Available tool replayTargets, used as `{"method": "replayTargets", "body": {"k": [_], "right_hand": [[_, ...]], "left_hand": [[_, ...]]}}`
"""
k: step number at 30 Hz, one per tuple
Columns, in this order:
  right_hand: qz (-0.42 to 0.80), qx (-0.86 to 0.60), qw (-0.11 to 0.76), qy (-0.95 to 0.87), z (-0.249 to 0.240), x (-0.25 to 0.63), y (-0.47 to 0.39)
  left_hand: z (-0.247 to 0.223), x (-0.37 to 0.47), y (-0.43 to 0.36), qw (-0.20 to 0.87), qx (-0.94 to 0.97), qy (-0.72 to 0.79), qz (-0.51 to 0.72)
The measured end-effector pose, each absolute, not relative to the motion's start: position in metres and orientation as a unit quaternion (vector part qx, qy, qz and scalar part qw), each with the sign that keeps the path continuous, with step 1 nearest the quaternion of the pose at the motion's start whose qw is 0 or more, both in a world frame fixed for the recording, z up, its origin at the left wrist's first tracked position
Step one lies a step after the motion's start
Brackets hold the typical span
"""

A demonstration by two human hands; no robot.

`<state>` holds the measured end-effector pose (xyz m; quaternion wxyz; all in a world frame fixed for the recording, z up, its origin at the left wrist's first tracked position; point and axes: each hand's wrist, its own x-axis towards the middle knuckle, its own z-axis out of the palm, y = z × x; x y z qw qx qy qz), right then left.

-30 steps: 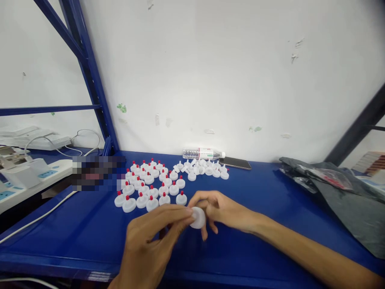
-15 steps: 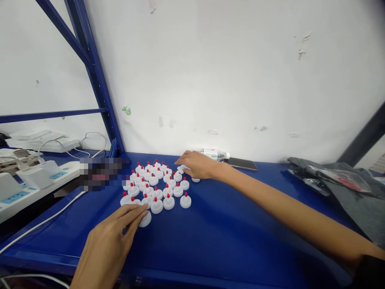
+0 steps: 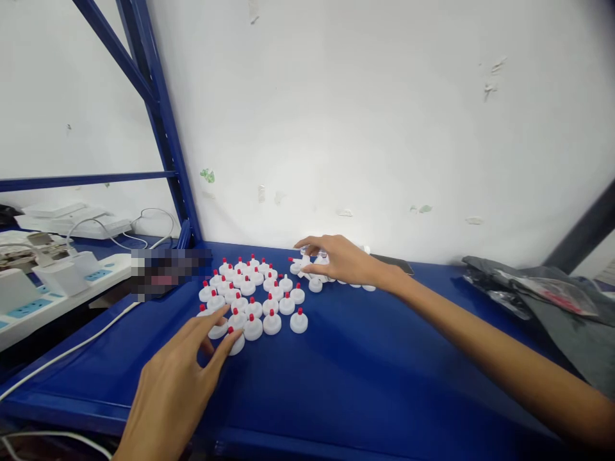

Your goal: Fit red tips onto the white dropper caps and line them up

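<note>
Here, left hand (image 3: pixel 169 378) spreads fingers (image 3: pixel 221 353) by one cap (image 3: pixel 237 346); right hand (image 3: pixel 344 257): grip unclear.

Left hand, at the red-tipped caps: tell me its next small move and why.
The left hand should probably ease back toward the person: its grip looks open at the nearest red-tipped cap, which appears to stand red tip up, close beside other red-tipped caps.

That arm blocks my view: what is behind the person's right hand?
Behind the right hand, ends of a clear, white-capped plastic bottle and a dark flat phone show. The hand covers most of the bottle and some round white plastic pieces.
</note>
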<state>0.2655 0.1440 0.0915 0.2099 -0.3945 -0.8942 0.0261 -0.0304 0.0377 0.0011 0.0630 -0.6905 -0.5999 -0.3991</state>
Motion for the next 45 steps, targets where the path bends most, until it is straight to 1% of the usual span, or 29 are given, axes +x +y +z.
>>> {"method": "replayTargets", "body": {"k": [1, 3, 5, 8, 10, 12, 14, 16, 19, 21, 23, 28, 32, 37, 40, 43, 45], "right_hand": [[0.087, -0.388, 0.250, -0.883, 0.093, 0.270, 0.129], [0.187, -0.378, 0.278, -0.863, 0.094, 0.276, 0.097], [0.260, -0.373, 0.269, -0.849, 0.091, 0.275, 0.066], [0.294, -0.374, 0.229, -0.849, 0.082, 0.270, 0.032], [0.297, -0.379, 0.205, -0.852, 0.075, 0.269, 0.023], [0.305, -0.383, 0.208, -0.847, 0.067, 0.272, 0.024], [0.343, -0.389, 0.246, -0.819, 0.056, 0.281, 0.034], [0.434, -0.392, 0.312, -0.749, 0.042, 0.293, 0.047], [0.588, -0.384, 0.407, -0.584, 0.022, 0.308, 0.064], [0.627, -0.379, 0.426, -0.532, 0.015, 0.311, 0.069], [0.624, -0.377, 0.412, -0.547, 0.015, 0.307, 0.067], [0.561, -0.370, 0.324, -0.666, 0.029, 0.283, 0.043], [0.522, -0.371, 0.283, -0.714, 0.034, 0.271, 0.027], [0.513, -0.383, 0.267, -0.721, 0.035, 0.270, 0.022], [0.506, -0.382, 0.271, -0.725, 0.037, 0.271, 0.021], [0.492, -0.378, 0.281, -0.732, 0.036, 0.268, 0.018], [0.476, -0.370, 0.291, -0.743, 0.033, 0.264, 0.018]], "left_hand": [[0.003, -0.027, 0.034, 0.073, -0.689, -0.594, -0.409], [0.007, -0.017, 0.025, 0.050, -0.692, -0.566, -0.444], [0.011, -0.002, 0.014, -0.041, -0.713, -0.508, -0.482], [0.014, 0.021, 0.001, -0.189, -0.740, -0.420, -0.490], [0.014, 0.029, -0.003, -0.239, -0.729, -0.403, -0.499], [0.013, 0.029, -0.003, -0.269, -0.686, -0.436, -0.517], [0.011, 0.025, 0.000, -0.279, -0.633, -0.487, -0.534], [0.007, 0.021, 0.005, -0.284, -0.603, -0.518, -0.536], [0.002, 0.019, 0.009, -0.301, -0.595, -0.529, -0.525], [-0.001, 0.021, 0.010, -0.302, -0.595, -0.529, -0.524], [-0.002, 0.022, 0.009, -0.293, -0.609, -0.513, -0.530], [0.000, 0.026, 0.006, -0.249, -0.686, -0.437, -0.525], [-0.001, 0.030, 0.002, -0.269, -0.735, -0.392, -0.483], [-0.002, 0.032, 0.001, -0.326, -0.743, -0.347, -0.470], [0.000, 0.033, 0.001, -0.351, -0.742, -0.350, -0.451], [0.003, 0.034, 0.001, -0.348, -0.738, -0.363, -0.450], [0.004, 0.035, 0.002, -0.315, -0.744, -0.366, -0.461]]}}
